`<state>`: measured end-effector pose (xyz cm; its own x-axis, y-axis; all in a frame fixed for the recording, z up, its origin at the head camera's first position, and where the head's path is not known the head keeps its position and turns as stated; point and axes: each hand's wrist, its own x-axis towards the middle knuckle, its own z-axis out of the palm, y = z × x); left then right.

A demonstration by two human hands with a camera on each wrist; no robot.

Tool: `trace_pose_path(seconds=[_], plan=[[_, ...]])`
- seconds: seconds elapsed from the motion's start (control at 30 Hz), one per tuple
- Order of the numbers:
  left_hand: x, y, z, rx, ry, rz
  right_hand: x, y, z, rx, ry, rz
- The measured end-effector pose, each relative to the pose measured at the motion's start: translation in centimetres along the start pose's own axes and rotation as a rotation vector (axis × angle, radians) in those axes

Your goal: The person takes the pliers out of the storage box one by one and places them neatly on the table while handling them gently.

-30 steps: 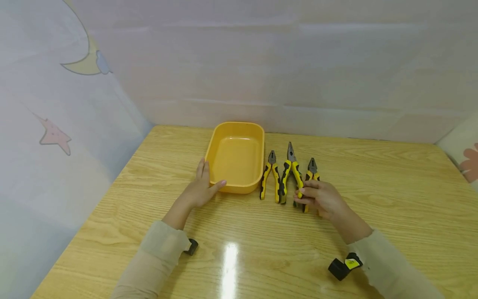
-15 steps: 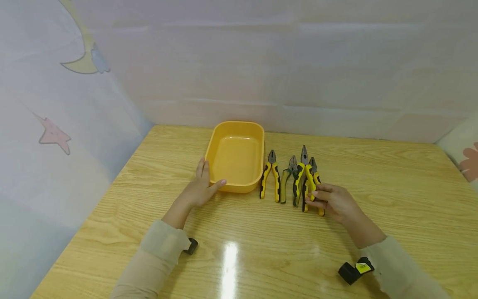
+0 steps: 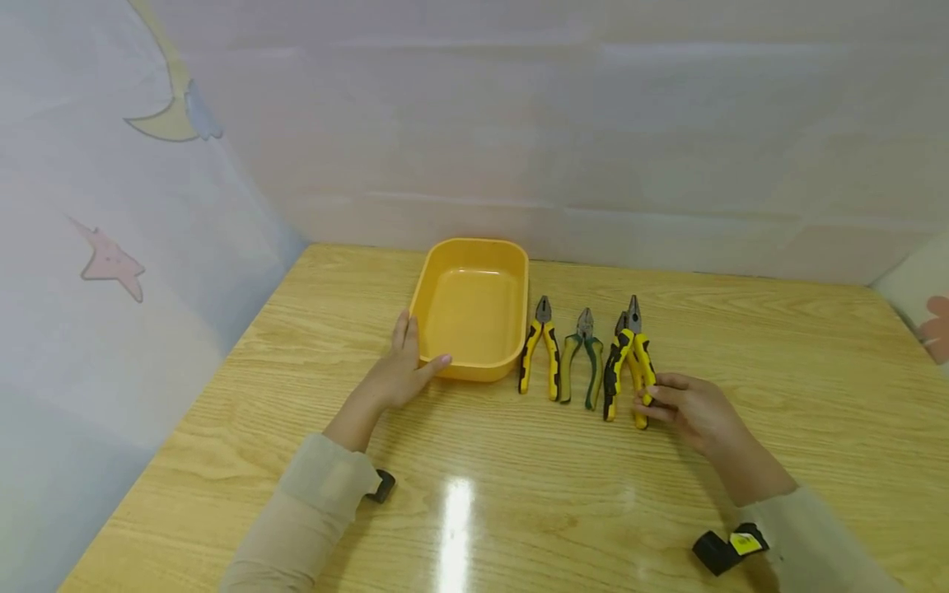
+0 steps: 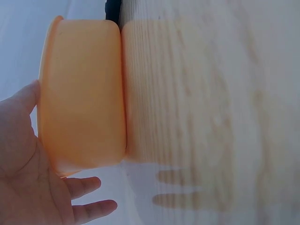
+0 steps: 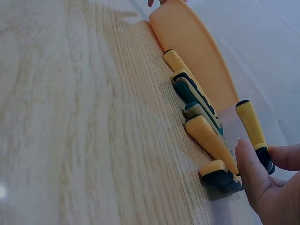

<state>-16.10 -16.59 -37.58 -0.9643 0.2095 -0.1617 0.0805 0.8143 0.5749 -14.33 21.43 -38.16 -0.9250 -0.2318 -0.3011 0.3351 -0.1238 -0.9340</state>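
Observation:
Near the right end of a row, my right hand [image 3: 693,412] pinches one yellow-and-black handle of the long-nose pliers [image 3: 644,354]. In the right wrist view, the held handle [image 5: 251,124] is raised off the table between thumb and fingers. These pliers overlap another yellow-and-black pair of pliers [image 3: 621,323], partly hiding it. Green-handled pliers [image 3: 586,328] and a further yellow-and-black pair of pliers [image 3: 544,311] lie to the left. My left hand [image 3: 396,375] rests against the near left corner of a yellow plastic tub [image 3: 474,373], fingers straight, thumb at the rim [image 4: 44,89].
The wood-grain table [image 3: 519,511] stretches in front of the row and off to the right. A pale cloth wall [image 3: 667,165] stands right behind the table's far edge. Black wrist straps [image 3: 715,552] hang at both sleeves.
My right hand has carried the long-nose pliers rightward, from over the green-handled pair to over the rightmost pair. The green-handled pliers are now uncovered. My left hand and the tub stay put.

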Motion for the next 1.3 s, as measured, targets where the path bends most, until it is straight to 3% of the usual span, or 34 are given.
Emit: trace_pose_path(seconds=[0.5,0.83,1.3], plan=[[0.0,0.2,-0.1,0.009,-0.011,-0.004,-0.4,0.4,-2.3,0.069,0.037,0.014],[-0.1,0.2,-0.1,0.001,-0.005,-0.001,-0.7,1.0,-3.3,-0.023,0.024,0.007],[0.1,0.0,0.1,0.001,-0.002,-0.001,-0.8,1.5,-4.8,0.03,0.046,0.039]])
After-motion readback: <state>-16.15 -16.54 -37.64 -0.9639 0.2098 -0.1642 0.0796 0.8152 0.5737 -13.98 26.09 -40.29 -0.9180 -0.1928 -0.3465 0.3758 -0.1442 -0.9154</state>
